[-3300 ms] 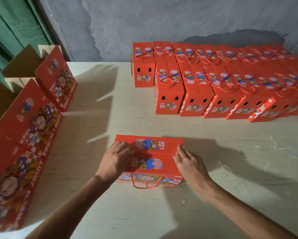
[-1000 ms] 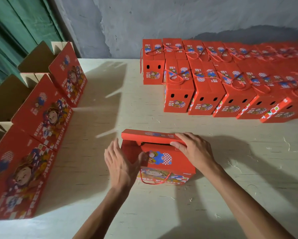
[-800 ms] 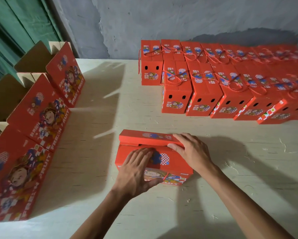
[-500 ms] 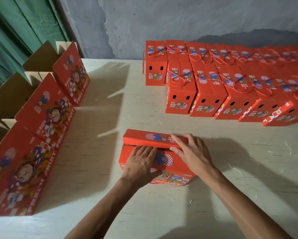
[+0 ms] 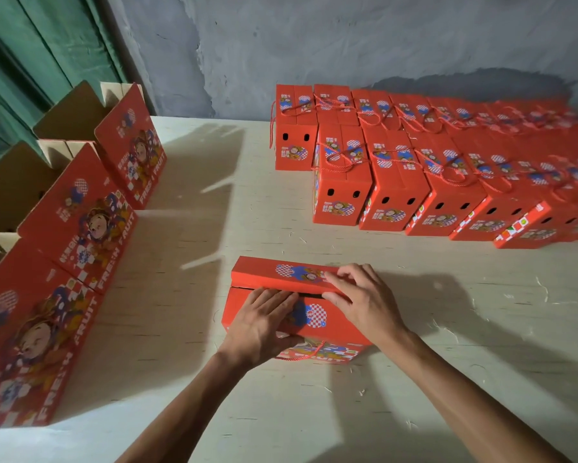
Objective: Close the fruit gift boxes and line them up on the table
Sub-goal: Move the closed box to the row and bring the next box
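Note:
A red fruit gift box [image 5: 327,325] stands on the pale table [image 5: 448,362] in front of me, its two top flaps nearly together with a dark gap between them. The far flap [image 5: 267,271] sits slightly raised. My left hand [image 5: 261,324] lies flat on the near flap with fingers straight, pressing it down. My right hand [image 5: 361,297] rests on the far flap's right end, fingers bent over its edge and thumb at the gap. A red cord handle [image 5: 302,355] hangs at the box's near side.
Two rows of closed red boxes [image 5: 398,182] with cord handles fill the table's back right. Three open red boxes [image 5: 80,222] with brown insides stand along the left edge. A grey wall and a green curtain lie behind.
My left hand moved from the box's left side onto the near flap and pushed it down. My right hand kept the far flap, lowering it toward the near one.

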`<state>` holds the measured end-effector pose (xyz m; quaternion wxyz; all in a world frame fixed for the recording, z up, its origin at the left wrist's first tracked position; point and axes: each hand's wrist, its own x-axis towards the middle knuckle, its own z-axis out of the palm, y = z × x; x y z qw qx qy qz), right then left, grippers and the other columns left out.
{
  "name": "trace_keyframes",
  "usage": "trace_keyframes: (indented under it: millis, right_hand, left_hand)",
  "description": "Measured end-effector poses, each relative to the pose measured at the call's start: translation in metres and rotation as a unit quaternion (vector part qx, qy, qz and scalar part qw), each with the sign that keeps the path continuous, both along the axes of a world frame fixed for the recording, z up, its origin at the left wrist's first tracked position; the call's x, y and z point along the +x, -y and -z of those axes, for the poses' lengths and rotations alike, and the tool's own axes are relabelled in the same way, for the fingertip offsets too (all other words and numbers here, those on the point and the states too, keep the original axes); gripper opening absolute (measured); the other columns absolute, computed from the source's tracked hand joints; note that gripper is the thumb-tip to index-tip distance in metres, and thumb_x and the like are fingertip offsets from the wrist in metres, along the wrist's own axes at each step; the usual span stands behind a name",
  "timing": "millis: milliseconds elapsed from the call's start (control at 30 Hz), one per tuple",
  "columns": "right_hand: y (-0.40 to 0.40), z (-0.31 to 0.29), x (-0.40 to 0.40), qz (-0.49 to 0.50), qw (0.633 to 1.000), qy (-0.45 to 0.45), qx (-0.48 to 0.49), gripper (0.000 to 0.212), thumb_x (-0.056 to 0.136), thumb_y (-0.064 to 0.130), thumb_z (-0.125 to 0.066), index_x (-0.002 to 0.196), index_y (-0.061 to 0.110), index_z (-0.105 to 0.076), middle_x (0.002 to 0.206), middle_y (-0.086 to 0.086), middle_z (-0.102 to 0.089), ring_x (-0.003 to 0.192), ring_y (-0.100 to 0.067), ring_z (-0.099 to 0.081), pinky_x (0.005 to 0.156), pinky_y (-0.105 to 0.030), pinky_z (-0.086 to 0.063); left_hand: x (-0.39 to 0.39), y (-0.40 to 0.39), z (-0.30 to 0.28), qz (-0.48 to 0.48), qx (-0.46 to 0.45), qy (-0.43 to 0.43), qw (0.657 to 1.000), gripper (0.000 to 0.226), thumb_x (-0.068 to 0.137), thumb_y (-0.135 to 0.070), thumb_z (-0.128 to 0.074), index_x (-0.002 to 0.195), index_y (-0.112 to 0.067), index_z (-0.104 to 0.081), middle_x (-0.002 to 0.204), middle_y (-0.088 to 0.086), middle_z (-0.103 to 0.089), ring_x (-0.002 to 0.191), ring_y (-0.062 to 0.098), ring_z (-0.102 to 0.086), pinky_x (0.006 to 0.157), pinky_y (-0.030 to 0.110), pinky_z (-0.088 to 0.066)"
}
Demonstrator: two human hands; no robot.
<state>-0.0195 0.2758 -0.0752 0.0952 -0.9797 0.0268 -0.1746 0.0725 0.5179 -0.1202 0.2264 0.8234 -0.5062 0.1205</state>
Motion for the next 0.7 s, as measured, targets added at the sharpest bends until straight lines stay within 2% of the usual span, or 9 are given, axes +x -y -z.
trace_keyframes:
  millis: [67, 167, 267, 400, 533, 600, 700]
  right_hand:
    - [0.008, -0.006, 0.001, -0.028, 0.999, -0.009, 0.037, 0.042, 0.085, 0.036, -0.082, 0.12, 0.015, -0.076, 0.109, 0.0, -0.067, 0.094, -0.022, -0.06, 0.074, -0.037, -0.056]
    - [0.029, -0.012, -0.003, -0.083, 0.989, -0.06, 0.107, 0.037, 0.092, 0.029, -0.076, 0.125, 0.014, -0.074, 0.122, 0.004, -0.067, 0.107, -0.016, -0.06, 0.094, -0.031, -0.051]
    - [0.045, -0.013, -0.016, -0.085, 0.979, -0.087, 0.163, 0.035, 0.094, 0.023, -0.074, 0.128, 0.014, -0.072, 0.138, 0.008, -0.065, 0.123, -0.006, -0.061, 0.11, -0.025, -0.045]
    - [0.041, -0.004, -0.022, -0.067, 0.991, -0.018, 0.116, 0.032, 0.087, 0.015, -0.081, 0.119, 0.008, -0.077, 0.131, 0.003, -0.07, 0.112, -0.009, -0.07, 0.102, -0.032, -0.053]
    - [0.035, 0.004, -0.022, -0.068, 0.995, 0.062, 0.042, 0.029, 0.084, 0.011, -0.082, 0.112, 0.002, -0.078, 0.123, -0.004, -0.074, 0.101, -0.016, -0.075, 0.093, -0.03, -0.057]
    - [0.032, 0.007, -0.022, -0.068, 0.994, 0.085, 0.012, 0.027, 0.088, 0.012, -0.079, 0.113, 0.002, -0.077, 0.122, -0.005, -0.074, 0.1, -0.017, -0.075, 0.089, -0.032, -0.061]
    - [0.029, 0.01, -0.022, -0.057, 0.993, 0.106, -0.011, 0.025, 0.09, 0.013, -0.078, 0.113, 0.003, -0.077, 0.122, -0.004, -0.074, 0.099, -0.017, -0.075, 0.088, -0.032, -0.061]
  left_hand:
    - [-0.001, 0.0, 0.0, 0.003, -0.01, 0.004, 1.0, 0.08, 0.075, -0.059, -0.083, 0.13, -0.003, -0.068, 0.131, 0.009, -0.069, 0.115, 0.029, -0.068, 0.101, 0.046, -0.052]
    - [0.0, -0.002, -0.002, -0.001, -0.012, 0.006, 1.0, 0.08, 0.076, -0.06, -0.083, 0.131, -0.005, -0.068, 0.131, 0.008, -0.07, 0.117, 0.028, -0.068, 0.103, 0.045, -0.052]
    - [-0.002, -0.002, -0.002, -0.003, -0.019, 0.008, 1.0, 0.078, 0.078, -0.06, -0.081, 0.132, -0.006, -0.068, 0.132, 0.007, -0.069, 0.119, 0.027, -0.067, 0.104, 0.044, -0.052]
    - [-0.009, -0.003, 0.005, -0.005, -0.056, 0.003, 0.998, 0.068, 0.077, -0.05, -0.086, 0.129, -0.008, -0.07, 0.133, 0.006, -0.068, 0.121, 0.025, -0.067, 0.106, 0.043, -0.052]
    - [-0.02, -0.002, 0.014, 0.037, -0.11, 0.0, 0.993, 0.04, 0.09, -0.029, -0.081, 0.122, -0.007, -0.074, 0.136, 0.005, -0.067, 0.127, 0.022, -0.063, 0.105, 0.041, -0.053]
    - [-0.022, 0.003, 0.009, 0.035, -0.082, -0.005, 0.996, 0.038, 0.094, -0.032, -0.074, 0.127, -0.012, -0.07, 0.134, 0.001, -0.065, 0.122, 0.023, -0.062, 0.099, 0.038, -0.051]
    - [-0.026, 0.018, -0.008, -0.014, -0.005, 0.004, 1.0, 0.054, 0.09, -0.052, -0.067, 0.132, -0.018, -0.063, 0.133, -0.002, -0.061, 0.12, 0.022, -0.057, 0.098, 0.038, -0.047]
